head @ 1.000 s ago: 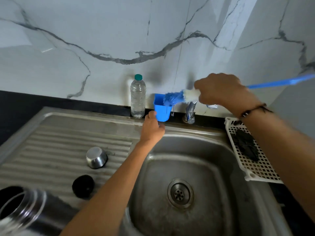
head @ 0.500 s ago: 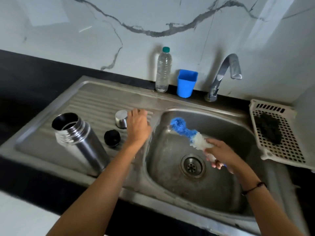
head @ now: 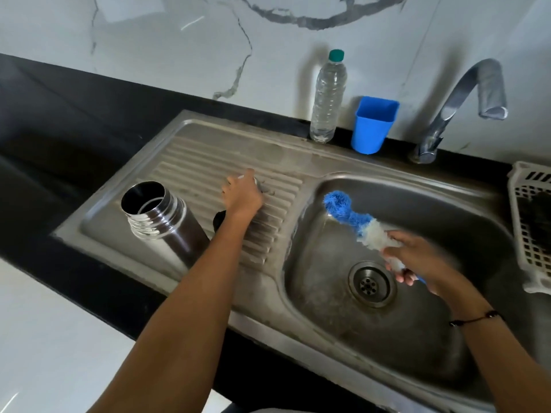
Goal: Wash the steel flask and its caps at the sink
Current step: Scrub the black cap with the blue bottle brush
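Observation:
The steel flask (head: pixel 161 222) stands open and uncapped on the left of the ribbed drainboard (head: pixel 208 156). My left hand (head: pixel 243 195) is curled over the small steel cap (head: pixel 257 182), of which only a sliver shows past my fingers. The black cap (head: pixel 218 222) lies between the flask and my left wrist, mostly hidden by my forearm. Over the sink basin (head: pixel 447 210), my right hand (head: pixel 417 257) grips a blue and white bottle brush (head: pixel 346 210) near its bristles, the blue tip pointing up and left.
A clear water bottle (head: pixel 328 96) and a blue plastic cup (head: pixel 372 126) stand at the back edge by the wall. The tap (head: pixel 465 96) arches over the basin, with no water visible. A white slotted basket (head: pixel 530 234) holding something dark sits at the right. The drain (head: pixel 371 284) lies under my right hand.
My right hand brought the brush down from the blue cup into the basin. My left hand left the cup, moved onto the drainboard and closed over the steel cap.

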{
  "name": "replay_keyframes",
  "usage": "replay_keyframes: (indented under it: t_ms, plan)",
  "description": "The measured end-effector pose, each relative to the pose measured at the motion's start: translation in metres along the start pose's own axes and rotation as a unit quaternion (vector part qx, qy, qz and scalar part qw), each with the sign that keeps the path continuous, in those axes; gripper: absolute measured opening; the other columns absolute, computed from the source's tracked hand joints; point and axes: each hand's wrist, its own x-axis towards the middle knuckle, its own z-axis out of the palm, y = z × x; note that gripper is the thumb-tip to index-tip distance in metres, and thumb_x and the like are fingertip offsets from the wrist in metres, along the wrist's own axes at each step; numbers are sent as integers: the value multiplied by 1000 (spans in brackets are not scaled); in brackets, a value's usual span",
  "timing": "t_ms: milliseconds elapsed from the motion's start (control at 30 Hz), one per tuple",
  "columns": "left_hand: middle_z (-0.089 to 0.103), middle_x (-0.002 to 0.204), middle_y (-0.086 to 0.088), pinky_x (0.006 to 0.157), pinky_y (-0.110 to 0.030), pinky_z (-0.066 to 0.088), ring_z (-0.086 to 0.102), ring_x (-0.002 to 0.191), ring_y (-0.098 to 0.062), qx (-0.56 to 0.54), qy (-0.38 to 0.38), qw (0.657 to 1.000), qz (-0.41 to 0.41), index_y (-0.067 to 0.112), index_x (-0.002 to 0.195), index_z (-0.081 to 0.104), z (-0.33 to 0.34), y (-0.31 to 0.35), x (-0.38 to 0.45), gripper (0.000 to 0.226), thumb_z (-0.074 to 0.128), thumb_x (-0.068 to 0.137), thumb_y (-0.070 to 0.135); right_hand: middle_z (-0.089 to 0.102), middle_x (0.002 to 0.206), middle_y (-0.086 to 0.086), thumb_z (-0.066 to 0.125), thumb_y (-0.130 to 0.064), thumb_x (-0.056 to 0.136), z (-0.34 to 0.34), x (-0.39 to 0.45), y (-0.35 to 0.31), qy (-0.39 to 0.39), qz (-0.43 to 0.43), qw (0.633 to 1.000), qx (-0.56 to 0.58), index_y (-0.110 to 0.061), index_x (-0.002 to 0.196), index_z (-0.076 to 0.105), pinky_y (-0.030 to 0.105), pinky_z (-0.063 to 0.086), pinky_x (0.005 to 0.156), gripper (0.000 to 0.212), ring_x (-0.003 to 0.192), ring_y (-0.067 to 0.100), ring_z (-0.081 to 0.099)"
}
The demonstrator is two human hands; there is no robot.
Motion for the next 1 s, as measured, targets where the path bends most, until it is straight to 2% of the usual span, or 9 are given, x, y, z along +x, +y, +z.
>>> replay_keyframes:
  t_ms: [133, 233, 300, 400, 500, 567, 633, 833, 1000]
  plan:
    - [49, 128, -17, 95, -38, 34, 40, 120, -36, -31, 19, 999, 0, 16, 128, 46, -1, 8, 1, 47, 62, 86, 27, 57, 65, 14, 53, -6, 91, -2, -4, -3, -3, -11, 1000, 10, -28, 111, 49, 24, 31, 37, 29, 41, 18, 44]
    - [54, 119, -11, 91, -36, 43, 50, 113, -31, -257, 7, 966, 17, 17, 123, 48, -4, 31, -16, 42, 65, 85, 24, 56, 63, 13, 53, -8, 92, -5, -11, -6, 5, -48, 998, 26, -26, 110, 53, 21, 31, 34, 25, 39, 18, 44]
    - [58, 108, -8, 74, -32, 51, 60, 95, -26, -489, -71, 869, -33, 19, 114, 49, -1, 55, -35, 29, 62, 88, 19, 55, 62, 12, 54, -9, 93, -12, -18, -9, 13, -89, 995, 38, -26, 108, 56, 21, 31, 34, 23, 40, 19, 45]
    - [58, 88, -10, 57, -27, 47, 56, 68, -19, -689, -181, 690, -128, 13, 99, 52, 9, 82, -59, 13, 54, 92, 23, 55, 63, 9, 55, -12, 93, -22, -33, -13, 20, -141, 990, 17, -29, 113, 56, 24, 35, 36, 26, 44, 21, 47]
    - [60, 88, -13, 65, -28, 45, 53, 72, -19, -727, -248, 618, -166, 10, 93, 56, 21, 95, -81, 20, 50, 94, 29, 57, 64, 2, 56, -18, 93, -26, -47, -16, 57, -182, 977, -96, -34, 120, 52, 24, 42, 42, 32, 47, 14, 50]
    - [60, 94, -14, 67, -27, 44, 50, 75, -18, -723, -279, 609, -166, 9, 96, 59, 27, 100, -94, 27, 49, 95, 34, 63, 77, -5, 55, -21, 93, -29, -54, -14, 101, -225, 944, -218, -32, 131, 49, 28, 51, 62, 40, 60, 8, 56]
    - [59, 96, -15, 66, -27, 46, 50, 72, -18, -720, -291, 607, -169, 9, 101, 61, 32, 101, -101, 34, 49, 95, 41, 68, 94, 5, 53, -24, 94, -32, -60, -13, 135, -239, 906, -321, -32, 138, 43, 38, 52, 76, 46, 78, 19, 63]
    - [61, 81, -9, 46, -19, 41, 48, 52, -13, -679, -282, 661, -149, 9, 106, 58, 29, 97, -104, 43, 44, 94, 49, 64, 96, 9, 37, -29, 98, -25, -75, -29, 157, -219, 825, -496, -37, 147, 20, 32, 40, 64, 52, 87, 30, 62]
    - [60, 87, -10, 33, -16, 34, 47, 42, -10, -605, -252, 744, -131, 12, 112, 56, 33, 90, -102, 40, 53, 91, 46, 50, 82, 3, 33, -23, 97, -8, -81, -42, 159, -218, 733, -624, -37, 148, -2, 32, 36, 55, 64, 63, 23, 48]
